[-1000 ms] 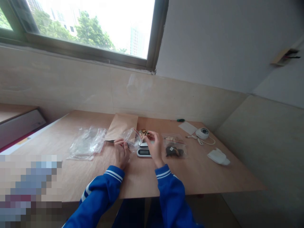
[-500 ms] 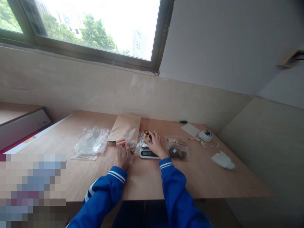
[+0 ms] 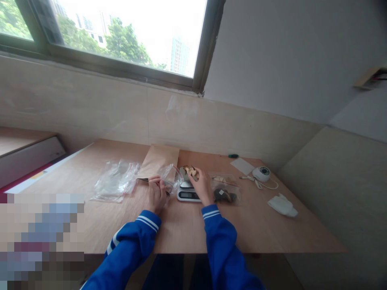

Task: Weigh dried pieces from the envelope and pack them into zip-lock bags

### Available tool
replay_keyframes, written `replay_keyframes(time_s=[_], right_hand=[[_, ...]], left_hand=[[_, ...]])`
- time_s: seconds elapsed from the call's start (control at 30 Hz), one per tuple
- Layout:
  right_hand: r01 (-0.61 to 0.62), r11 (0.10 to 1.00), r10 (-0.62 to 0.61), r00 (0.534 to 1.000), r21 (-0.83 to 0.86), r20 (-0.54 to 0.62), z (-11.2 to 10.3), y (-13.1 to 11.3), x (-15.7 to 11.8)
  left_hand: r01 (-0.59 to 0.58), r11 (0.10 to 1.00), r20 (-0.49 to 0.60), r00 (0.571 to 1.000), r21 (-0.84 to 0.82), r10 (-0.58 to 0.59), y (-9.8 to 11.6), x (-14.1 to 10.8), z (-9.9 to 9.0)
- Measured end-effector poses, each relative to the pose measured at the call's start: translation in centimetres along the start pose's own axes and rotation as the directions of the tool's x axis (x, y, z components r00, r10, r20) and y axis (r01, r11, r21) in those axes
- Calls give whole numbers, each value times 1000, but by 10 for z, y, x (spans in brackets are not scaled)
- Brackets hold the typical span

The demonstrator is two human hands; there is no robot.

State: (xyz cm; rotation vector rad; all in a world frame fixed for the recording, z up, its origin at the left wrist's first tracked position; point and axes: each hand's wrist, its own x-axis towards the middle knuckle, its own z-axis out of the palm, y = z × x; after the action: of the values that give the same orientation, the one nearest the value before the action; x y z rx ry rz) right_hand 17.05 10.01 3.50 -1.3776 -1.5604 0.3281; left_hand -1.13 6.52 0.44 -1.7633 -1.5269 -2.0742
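Observation:
My left hand [image 3: 156,193] is closed around a slim dark stick-like thing [image 3: 143,179], perhaps a pen, and seems to grip the edge of a clear zip bag [image 3: 169,174] with a red seal line. My right hand [image 3: 203,185] curls its thumb and fingers around pale, brown-edged dried slices [image 3: 191,171], which look like dried mushroom. These are over the plate of a small white kitchen scale [image 3: 189,196]. The scale's dark display faces me, its right end hidden by my right hand.
Clear plastic bags [image 3: 115,181] lie at left, beside a brown paper envelope [image 3: 159,155]. Right of the scale are filled zip bags [image 3: 225,189]. Farther right are a white dome camera [image 3: 260,173] with cable, a white card [image 3: 242,165], crumpled white plastic [image 3: 282,205] and a green-handled tool [image 3: 233,156].
My right hand has drawn its fingers in from lying spread over the dried slices to gripping them, and the slices now show more. My left hand stays almost still.

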Motion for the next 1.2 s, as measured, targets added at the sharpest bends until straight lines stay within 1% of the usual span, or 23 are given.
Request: replay_keyframes(time_s=[0.07,0.13,0.2,0.27,0.33,0.4,0.5,0.57,0.6,0.67,0.7,0.73,0.83,0.9,0.97,1.0,1.07,1.13,1.2], right_hand=[[3,995,-5,1000,96,17,-5,-18,2],[41,985,-54,996,170,71,-8,-39,4],[101,976,-130,982,192,139,-8,-59,4],[141,975,-174,966,173,192,-6,-76,2],[151,974,-189,955,171,228,-2,-87,-1],[141,964,-199,945,225,260,2,-93,-3],[94,925,-209,936,369,285,7,-90,-1],[75,913,-175,960,400,220,11,-78,5],[76,925,-145,976,372,162,12,-69,9],[82,971,-93,995,225,40,17,-49,16],[79,989,-81,997,126,10,20,-38,19],[77,997,-78,997,27,11,23,-29,22],[106,976,-83,988,-188,129,32,-8,24],[131,953,-78,977,-271,197,35,-1,24],[129,940,-64,976,-316,207,35,1,24],[122,943,-61,978,-308,200,34,1,24],[91,976,-57,984,-200,170,30,-3,25],[32,999,-31,994,-10,101,26,-12,25],[-5,986,3,1000,165,12,21,-27,25]], left_hand=[[3,1000,15,1000,9,-3,-1,0,0],[15,1000,12,1000,15,-15,-1,0,0],[28,999,-19,999,19,-27,-1,-1,1],[40,999,-66,997,21,-38,-1,-1,2],[53,998,-104,993,15,-51,0,-1,3],[68,998,-115,991,-4,-68,0,-2,3],[94,995,-133,986,-42,-99,-1,-2,3],[111,992,-156,981,-56,-119,0,-1,2],[120,991,-167,978,-59,-128,0,-1,2],[131,989,-180,973,-62,-141,0,0,2],[133,989,-182,973,-64,-143,1,0,1],[131,989,-183,973,-66,-141,1,0,1],[114,991,-167,978,-71,-124,0,0,1],[107,992,-158,981,-70,-117,-2,0,0],[111,991,-156,980,-68,-121,-3,0,0],[117,991,-157,979,-69,-126,-3,0,0],[131,989,-156,978,-73,-141,-3,1,-1],[138,988,-153,977,-74,-148,-3,2,-1],[139,988,-154,977,-69,-148,-2,3,0]])
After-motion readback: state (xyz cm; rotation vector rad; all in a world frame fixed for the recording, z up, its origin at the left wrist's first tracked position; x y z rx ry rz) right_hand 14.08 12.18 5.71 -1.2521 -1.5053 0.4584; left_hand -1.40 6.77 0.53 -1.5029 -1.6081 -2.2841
